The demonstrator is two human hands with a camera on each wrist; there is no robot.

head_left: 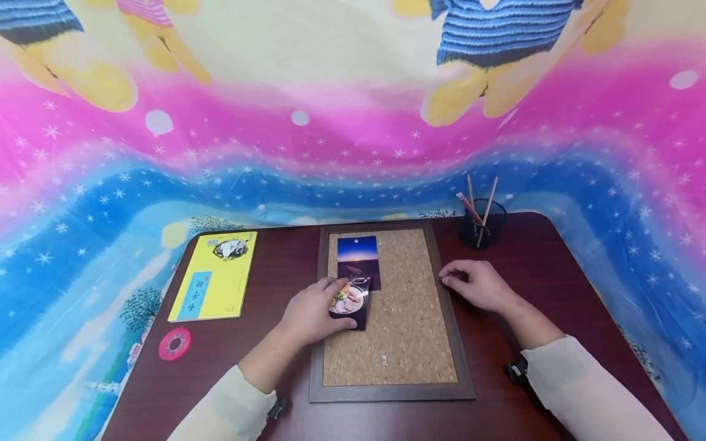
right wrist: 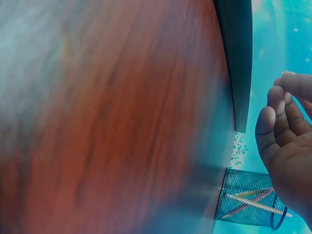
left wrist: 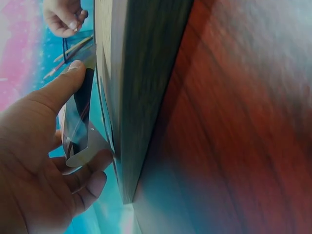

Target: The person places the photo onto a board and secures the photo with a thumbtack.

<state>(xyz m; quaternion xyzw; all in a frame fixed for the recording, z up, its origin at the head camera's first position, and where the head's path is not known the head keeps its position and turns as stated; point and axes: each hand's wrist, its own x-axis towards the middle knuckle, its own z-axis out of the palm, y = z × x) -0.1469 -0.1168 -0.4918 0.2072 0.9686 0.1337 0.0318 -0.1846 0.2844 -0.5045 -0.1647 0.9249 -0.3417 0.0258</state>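
On the corkboard (head_left: pixel 408 318), my left hand (head_left: pixel 314 309) holds a photo card of a bowl of food (head_left: pixel 351 301) between thumb and fingers. The card's upper end overlaps the lower part of a sunset photo (head_left: pixel 358 248), which has a small clear pin (head_left: pixel 355 241) at its top. In the left wrist view the thumb (left wrist: pixel 68 85) lies along the card's edge, with the fingers behind. My right hand (head_left: pixel 480 285) is by the board's right edge, thumb and index tips together. A tiny pale glint, pin-like but too small to identify surely, shows at those tips in the left wrist view.
Small clear pieces (head_left: pixel 384 358) lie on the board's lower part. A yellow book (head_left: pixel 226 288) and a pink tape roll (head_left: pixel 174 343) are on the left of the dark table (head_left: pixel 281 257). A black mesh cup (head_left: pixel 478 233) with several pencils stands at the back right.
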